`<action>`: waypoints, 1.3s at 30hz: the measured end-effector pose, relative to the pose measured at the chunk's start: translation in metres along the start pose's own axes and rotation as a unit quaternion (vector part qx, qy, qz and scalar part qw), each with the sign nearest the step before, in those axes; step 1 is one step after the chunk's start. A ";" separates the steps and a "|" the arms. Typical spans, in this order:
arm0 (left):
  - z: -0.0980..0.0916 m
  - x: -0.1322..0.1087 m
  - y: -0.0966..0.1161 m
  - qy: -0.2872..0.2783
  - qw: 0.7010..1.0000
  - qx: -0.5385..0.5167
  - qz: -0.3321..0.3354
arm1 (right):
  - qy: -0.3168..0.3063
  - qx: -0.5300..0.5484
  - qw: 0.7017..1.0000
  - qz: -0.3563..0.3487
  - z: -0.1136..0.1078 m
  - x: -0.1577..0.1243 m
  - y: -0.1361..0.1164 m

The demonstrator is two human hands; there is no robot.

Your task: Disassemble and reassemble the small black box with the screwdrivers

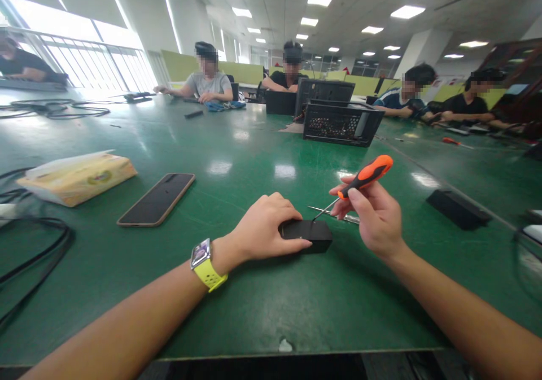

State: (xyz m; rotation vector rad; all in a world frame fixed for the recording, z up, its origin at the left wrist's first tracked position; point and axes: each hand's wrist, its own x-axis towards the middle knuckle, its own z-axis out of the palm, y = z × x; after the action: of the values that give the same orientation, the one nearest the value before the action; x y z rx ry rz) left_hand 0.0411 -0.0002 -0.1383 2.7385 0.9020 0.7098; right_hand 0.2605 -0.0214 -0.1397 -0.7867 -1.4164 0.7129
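A small black box [318, 233] lies on the green table [254, 306] in front of me. My left hand [269, 226] grips its left part, the thumb along the near side and the fingers over the far side. In my right hand [376, 213] is an orange and black screwdriver [366, 175], held tilted between thumb and fingers. Its tip meets the top of the black box. A thin metal tool [350, 218] lies on the table behind the box, partly hidden by my right fingers.
To the left are a phone [157, 200], a yellow tissue pack [84, 178] and black cables [38, 256]. A black block [458, 209] lies to the right. Farther back stand a black computer case [341, 123] and another screwdriver [451, 141]. Several people sit around the table.
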 end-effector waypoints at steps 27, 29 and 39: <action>0.006 -0.001 -0.001 -0.006 1.000 -0.006 -0.015 | -0.007 -0.041 0.999 -0.010 -0.005 0.004 -0.003; 0.006 -0.001 -0.001 -0.006 1.000 0.002 -0.009 | 0.003 -0.038 0.999 -0.006 -0.004 0.005 -0.002; 0.006 0.000 -0.001 -0.006 1.000 0.005 -0.012 | 0.091 -0.010 0.993 -0.076 -0.011 0.015 0.001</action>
State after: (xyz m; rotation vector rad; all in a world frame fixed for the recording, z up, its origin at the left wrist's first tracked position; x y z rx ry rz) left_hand 0.0434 0.0004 -0.1441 2.7328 0.9383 0.6862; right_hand 0.2717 -0.0093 -0.1319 -0.7311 -1.3041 0.4986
